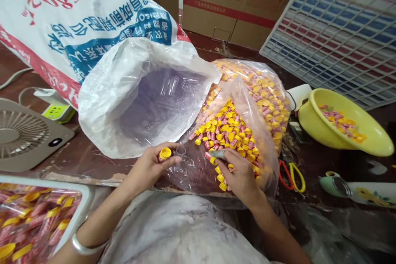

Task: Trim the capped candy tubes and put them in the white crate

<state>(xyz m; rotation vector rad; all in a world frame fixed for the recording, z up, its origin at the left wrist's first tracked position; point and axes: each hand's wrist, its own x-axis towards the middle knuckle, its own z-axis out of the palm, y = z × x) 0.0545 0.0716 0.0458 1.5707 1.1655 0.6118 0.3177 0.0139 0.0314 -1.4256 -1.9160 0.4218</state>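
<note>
My left hand (150,164) is closed round a small container with a yellow cap (166,153), cap side up. At its fingertips is a clear plastic cup (181,151), which the fingers seem to hold too. My right hand (240,173) reaches over a pile of small red-and-white containers with yellow caps (230,126), its fingers closed at one yellow-capped container (213,159). A grey wrap (218,154) covers one of its fingertips. The pile spills from a clear plastic bag (269,90). Left of it lies a white sack (102,103), its wide mouth facing me.
At lower left is a white tub (83,192) of larger yellow-capped packages. A fan (18,136) and power strip (57,112) stand behind it. To the right are scissors (292,176), a yellow bowl (321,126), a green-and-white flask (335,186) and a white wire rack (334,33). Cardboard boxes (213,16) stand behind.
</note>
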